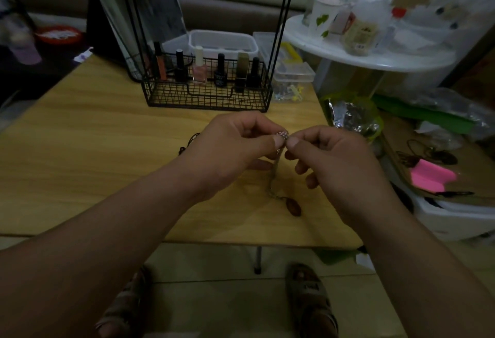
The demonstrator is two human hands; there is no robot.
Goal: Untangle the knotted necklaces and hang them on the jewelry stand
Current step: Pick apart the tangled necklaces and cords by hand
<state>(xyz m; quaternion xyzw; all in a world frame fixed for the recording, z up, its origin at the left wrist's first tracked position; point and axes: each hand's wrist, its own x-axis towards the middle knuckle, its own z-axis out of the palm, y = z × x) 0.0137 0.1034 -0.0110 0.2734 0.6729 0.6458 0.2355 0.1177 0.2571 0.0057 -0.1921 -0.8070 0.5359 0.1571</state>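
We judge the job barely begun; the left hand (227, 147) and the right hand (334, 166) each pinch the knot (283, 136) between thumb and forefinger, held above the table (93, 128); the chain (276, 174) hangs from it to the wood, ending in a brown pendant (294, 207) lying there; a dark cord (187, 144) lies partly hidden behind the left hand; the jewelry stand (278, 42) shows no necklace on its uprights, though its top is out of view; untangling and every hanging remain.

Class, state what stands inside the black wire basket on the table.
Six or so small bottles stand upright in the wire basket, one pink, the others mostly dark. The mesh partly hides their bases.
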